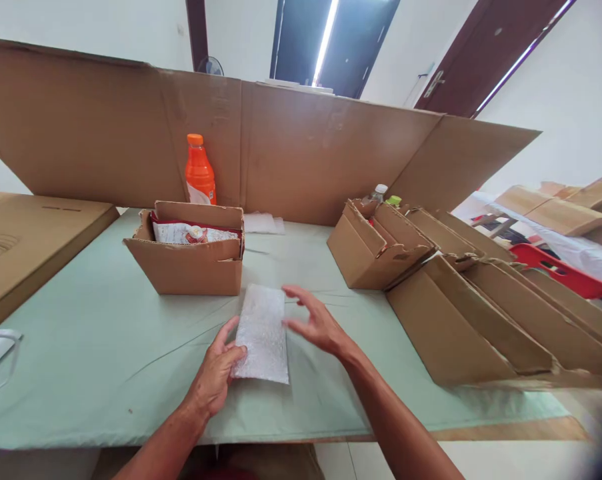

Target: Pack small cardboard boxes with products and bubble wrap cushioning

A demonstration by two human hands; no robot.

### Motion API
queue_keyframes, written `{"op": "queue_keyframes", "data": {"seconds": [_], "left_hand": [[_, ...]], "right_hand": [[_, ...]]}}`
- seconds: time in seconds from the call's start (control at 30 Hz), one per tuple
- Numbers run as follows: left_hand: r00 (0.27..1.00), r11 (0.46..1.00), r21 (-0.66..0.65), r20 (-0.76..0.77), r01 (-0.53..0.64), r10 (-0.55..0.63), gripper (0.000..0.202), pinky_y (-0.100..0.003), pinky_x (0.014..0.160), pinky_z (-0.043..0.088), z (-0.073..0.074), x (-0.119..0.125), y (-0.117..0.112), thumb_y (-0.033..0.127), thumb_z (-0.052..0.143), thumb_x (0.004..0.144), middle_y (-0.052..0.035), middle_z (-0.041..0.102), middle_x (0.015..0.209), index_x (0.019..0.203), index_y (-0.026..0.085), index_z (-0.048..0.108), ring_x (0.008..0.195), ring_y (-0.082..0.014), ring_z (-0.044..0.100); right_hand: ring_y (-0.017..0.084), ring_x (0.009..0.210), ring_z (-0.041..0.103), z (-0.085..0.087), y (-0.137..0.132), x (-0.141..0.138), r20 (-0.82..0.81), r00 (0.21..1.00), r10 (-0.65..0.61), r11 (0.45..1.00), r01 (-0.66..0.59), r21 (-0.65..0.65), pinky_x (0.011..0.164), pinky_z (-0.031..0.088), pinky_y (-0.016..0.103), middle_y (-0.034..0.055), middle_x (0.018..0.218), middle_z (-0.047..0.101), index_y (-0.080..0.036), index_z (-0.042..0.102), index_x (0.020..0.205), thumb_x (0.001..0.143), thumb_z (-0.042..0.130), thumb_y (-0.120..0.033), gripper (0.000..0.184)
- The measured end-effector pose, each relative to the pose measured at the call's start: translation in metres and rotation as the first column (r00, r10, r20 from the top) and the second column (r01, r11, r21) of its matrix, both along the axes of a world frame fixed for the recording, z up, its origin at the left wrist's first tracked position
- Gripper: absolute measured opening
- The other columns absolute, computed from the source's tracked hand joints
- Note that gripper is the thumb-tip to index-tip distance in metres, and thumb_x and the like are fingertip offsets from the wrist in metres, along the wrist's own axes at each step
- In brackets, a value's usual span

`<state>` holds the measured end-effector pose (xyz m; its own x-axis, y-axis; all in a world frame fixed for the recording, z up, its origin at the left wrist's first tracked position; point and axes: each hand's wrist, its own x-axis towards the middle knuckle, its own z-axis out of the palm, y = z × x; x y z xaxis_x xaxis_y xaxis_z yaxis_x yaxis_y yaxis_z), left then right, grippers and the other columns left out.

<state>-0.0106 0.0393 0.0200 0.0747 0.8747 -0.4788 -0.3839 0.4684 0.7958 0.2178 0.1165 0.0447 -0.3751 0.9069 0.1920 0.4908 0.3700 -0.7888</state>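
A flat bubble wrap pouch point(262, 333) is held over the green-covered table, tilted up a little. My left hand point(217, 370) grips its lower left edge, thumb on top and fingers around the side and beneath. Close by the pouch's upper right edge is my right hand point(315, 320), thumb and fingers spread, slightly blurred and holding nothing; whether a fingertip touches the pouch I cannot tell. Just beyond, to the left, stands an open cardboard box point(195, 267) with a white and red printed packet point(193, 233) in it.
An orange bottle point(199, 170) stands behind the box, near clear plastic pouches point(263, 223). A cardboard screen point(301, 153) closes off the back. More open boxes point(375, 243) line the right side, with a red plastic item point(561, 270) beyond. A large flat carton point(35, 247) lies left.
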Motion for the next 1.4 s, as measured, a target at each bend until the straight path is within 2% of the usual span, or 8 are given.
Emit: {"op": "queue_keyframes", "data": {"seconds": [0.1, 0.2, 0.5, 0.7, 0.93, 1.13, 1.27, 1.4], "left_hand": [[0.998, 1.000, -0.020, 0.061, 0.004, -0.002, 0.092, -0.028, 0.071, 0.049, 0.006, -0.002, -0.002, 0.032, 0.072, 0.065, -0.0047, 0.070, 0.104, 0.150, 0.025, 0.036, 0.083, -0.0177, 0.066], [0.997, 0.999, -0.019, 0.064, 0.037, -0.035, 0.087, -0.030, 0.071, 0.052, 0.007, -0.003, -0.008, 0.037, 0.072, 0.069, -0.0068, 0.069, 0.107, 0.148, 0.023, 0.038, 0.085, -0.0198, 0.067], [0.735, 0.909, 0.363, -0.671, 0.203, 0.104, 0.063, -0.036, 0.079, 0.053, 0.001, -0.034, -0.029, 0.036, 0.056, 0.087, -0.0126, 0.052, 0.144, 0.147, 0.026, 0.041, 0.121, -0.0278, 0.055], [0.607, 0.860, 0.342, -0.793, 0.379, 0.048, 0.066, -0.034, 0.074, 0.049, -0.009, -0.016, 0.016, 0.028, 0.049, 0.086, -0.0043, 0.069, 0.095, 0.150, 0.019, 0.036, 0.075, -0.0181, 0.061], [0.467, 0.864, 0.290, -0.881, 0.411, 0.073, 0.060, -0.035, 0.077, 0.047, -0.021, -0.012, 0.024, 0.027, 0.046, 0.085, -0.0045, 0.066, 0.086, 0.143, 0.012, 0.046, 0.080, -0.0225, 0.061], [0.307, 0.841, 0.228, -0.948, 0.491, 0.077, 0.052, -0.034, 0.077, 0.046, -0.017, -0.010, 0.026, 0.025, 0.045, 0.089, -0.0059, 0.068, 0.085, 0.139, 0.016, 0.053, 0.081, -0.0235, 0.063], [0.266, 0.843, 0.189, -0.962, 0.504, 0.057, 0.053, -0.032, 0.073, 0.045, -0.015, -0.008, 0.033, 0.022, 0.048, 0.086, -0.0053, 0.069, 0.081, 0.137, 0.018, 0.056, 0.077, -0.0234, 0.063], [0.254, 0.847, 0.184, -0.965, 0.498, 0.060, 0.050, -0.035, 0.075, 0.048, -0.014, -0.009, 0.034, 0.024, 0.048, 0.086, -0.0074, 0.070, 0.083, 0.136, 0.018, 0.057, 0.078, -0.0251, 0.066]], "right_hand": [[0.032, 0.141, 0.040, 0.004, -0.058, 0.006, 0.237, 0.936, 0.260, 0.958, -0.281, 0.060, 0.113, 0.036, 0.049, 0.0136, 0.158, 0.038, -0.030, 0.031, 0.155, 0.073, 0.081, -0.052, 0.099], [0.032, 0.133, 0.048, -0.010, -0.087, -0.010, 0.329, 0.926, 0.187, 0.955, -0.249, 0.158, 0.108, 0.040, 0.050, 0.0149, 0.151, 0.047, -0.027, 0.036, 0.153, 0.079, 0.075, -0.029, 0.083], [0.023, 0.098, 0.069, -0.021, -0.057, -0.038, -0.036, 0.999, -0.025, 0.974, 0.016, -0.225, 0.085, 0.052, 0.035, 0.0044, 0.113, 0.074, -0.025, 0.066, 0.119, 0.086, 0.057, -0.026, 0.034], [0.018, 0.075, 0.060, -0.026, -0.049, -0.039, -0.086, 0.993, -0.079, 0.944, 0.047, -0.327, 0.067, 0.047, 0.029, 0.0018, 0.092, 0.070, -0.020, 0.064, 0.119, 0.080, 0.061, -0.029, 0.041], [0.012, 0.060, 0.044, -0.037, -0.045, -0.038, -0.114, 0.978, -0.177, 0.926, 0.126, -0.355, 0.055, 0.036, 0.024, -0.0043, 0.071, 0.054, -0.020, 0.061, 0.125, 0.079, 0.063, -0.030, 0.047], [0.015, 0.064, 0.053, -0.025, -0.045, -0.035, 0.082, 0.984, -0.161, 0.960, 0.175, -0.219, 0.061, 0.045, 0.028, -0.0014, 0.078, 0.061, -0.020, 0.056, 0.132, 0.081, 0.061, -0.025, 0.052], [0.025, 0.102, 0.063, 0.002, -0.066, -0.023, 0.129, 0.962, -0.243, 0.957, 0.216, 0.192, 0.087, 0.051, 0.041, 0.0102, 0.121, 0.065, -0.026, 0.047, 0.141, 0.089, 0.060, -0.027, 0.053], [0.034, 0.127, 0.052, 0.002, -0.075, -0.032, 0.398, 0.917, 0.000, 0.955, -0.118, 0.272, 0.102, 0.045, 0.052, 0.0156, 0.142, 0.055, -0.024, 0.051, 0.138, 0.082, 0.068, -0.023, 0.058]]}}
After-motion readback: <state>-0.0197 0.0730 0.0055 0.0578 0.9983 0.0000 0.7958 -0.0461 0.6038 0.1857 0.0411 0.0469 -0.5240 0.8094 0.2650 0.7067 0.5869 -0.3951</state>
